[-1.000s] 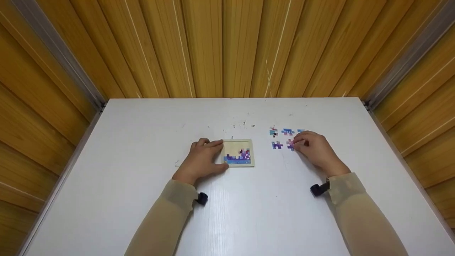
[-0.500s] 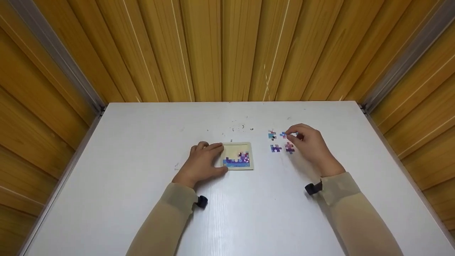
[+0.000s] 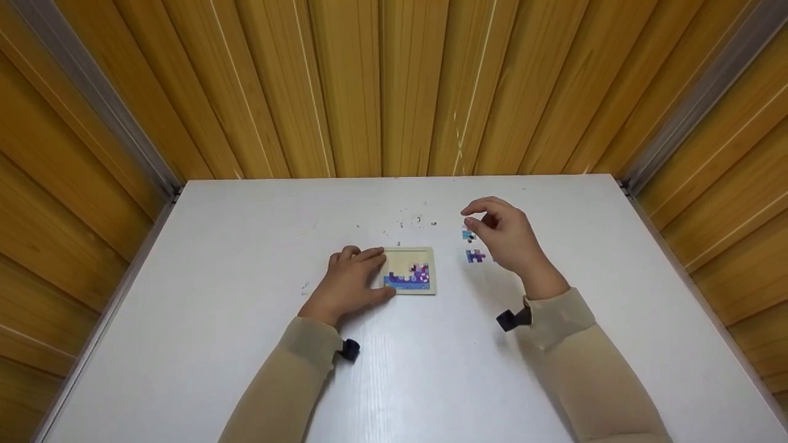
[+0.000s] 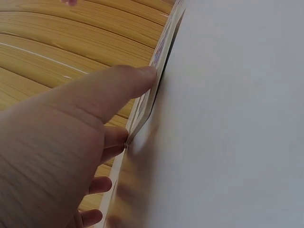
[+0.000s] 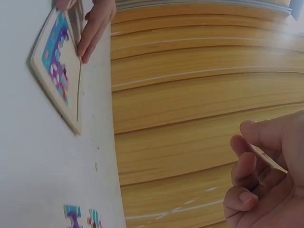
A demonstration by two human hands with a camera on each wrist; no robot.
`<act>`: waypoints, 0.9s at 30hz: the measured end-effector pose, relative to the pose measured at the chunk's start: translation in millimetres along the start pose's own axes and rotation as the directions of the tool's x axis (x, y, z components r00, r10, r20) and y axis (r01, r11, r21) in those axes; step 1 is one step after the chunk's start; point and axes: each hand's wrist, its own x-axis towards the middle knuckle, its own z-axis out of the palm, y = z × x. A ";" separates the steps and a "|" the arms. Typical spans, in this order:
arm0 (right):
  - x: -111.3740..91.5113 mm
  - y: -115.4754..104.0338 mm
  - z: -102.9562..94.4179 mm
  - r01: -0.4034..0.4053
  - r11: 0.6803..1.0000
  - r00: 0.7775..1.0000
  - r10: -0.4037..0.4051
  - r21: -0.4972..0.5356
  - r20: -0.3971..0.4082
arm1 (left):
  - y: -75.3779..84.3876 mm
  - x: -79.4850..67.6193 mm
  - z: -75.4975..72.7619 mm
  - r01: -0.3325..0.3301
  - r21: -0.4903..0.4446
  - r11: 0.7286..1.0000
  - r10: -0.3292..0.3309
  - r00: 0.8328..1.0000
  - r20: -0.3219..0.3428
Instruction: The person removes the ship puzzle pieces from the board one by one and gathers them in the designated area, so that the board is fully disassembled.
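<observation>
My left hand (image 3: pixel 354 280) holds the small, light wooden puzzle tray (image 3: pixel 432 271) by its left side, thumb at the near corner and index finger at the far one. In the right wrist view, joined blue and purple jigsaw pieces (image 5: pixel 56 59) fill part of the tray, leaving bare backing beside them. My right hand (image 3: pixel 508 237) is raised over the loose pieces, thumb and index finger apart and the others loosely curled; nothing shows between them. Left of it lie a purple jigsaw piece (image 3: pixel 474 256) and a teal one (image 3: pixel 468 235). The hand mostly hides the other loose pieces.
The tray and pieces lie on a white table (image 3: pixel 246 234). Small dark marks (image 3: pixel 418 219) dot its surface behind the tray. Wood-patterned panels (image 3: pixel 345 92) stand at the back and sides. A small black wrist camera (image 3: pixel 349 349) sits at the left cuff.
My right hand has left the purple-pink piece, passed over the blue one, then moved left and up above the teal piece. My left hand stays on the tray.
</observation>
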 end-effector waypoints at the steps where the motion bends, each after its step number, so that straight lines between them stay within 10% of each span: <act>1: -0.3 -2.1 3.7 -0.001 1.000 1.000 0.001 0.018 -0.001 | -0.2 -0.1 0.0 -0.002 0.000 1.000 0.002 1.000 -0.001; 27: -2.0 19.6 71.3 -0.108 0.993 0.978 0.100 0.039 0.183 | 0.9 2.2 1.7 -0.001 0.048 0.999 0.001 1.000 -0.006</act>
